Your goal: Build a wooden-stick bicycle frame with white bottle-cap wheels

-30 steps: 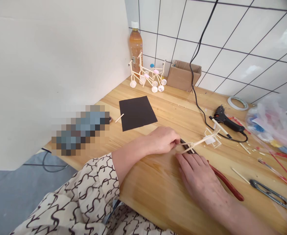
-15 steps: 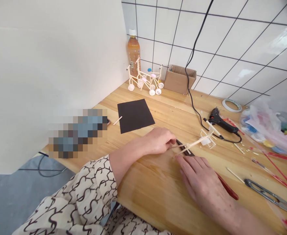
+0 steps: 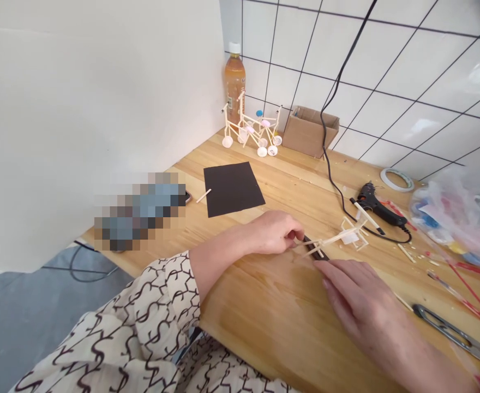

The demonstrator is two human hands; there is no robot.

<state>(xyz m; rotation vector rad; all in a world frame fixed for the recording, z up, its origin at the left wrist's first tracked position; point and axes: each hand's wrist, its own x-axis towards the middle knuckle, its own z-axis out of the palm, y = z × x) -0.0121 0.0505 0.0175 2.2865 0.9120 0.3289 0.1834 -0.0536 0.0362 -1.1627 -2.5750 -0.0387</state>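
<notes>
My left hand point(image 3: 279, 232) has thumb and fingers pinched on the leg end of a small wooden-stick bicycle frame point(image 3: 338, 236). The frame lies tilted, its thin legs toward me. A black-tipped crossbar point(image 3: 369, 215) and a whitish piece point(image 3: 349, 236) are at its far end. My right hand point(image 3: 363, 297) is closed over a pair of pliers, with only the dark jaws point(image 3: 324, 254) showing past the fingers. Those jaws lie beside and partly under the frame's legs. The handles are hidden beneath my palm.
Finished stick bicycles point(image 3: 250, 131) stand by a bottle point(image 3: 234, 82) and cardboard box point(image 3: 311, 134). Black sheet point(image 3: 234, 188) lies left. At right are a glue gun point(image 3: 381, 204) with its cord, tape roll point(image 3: 396, 179), thread snips point(image 3: 453, 333) and plastic bags point(image 3: 456, 213).
My right hand has drawn away from the frame's leg and now covers the pliers' red handle, which showed before. My left hand keeps its pinch. The view has shifted slightly.
</notes>
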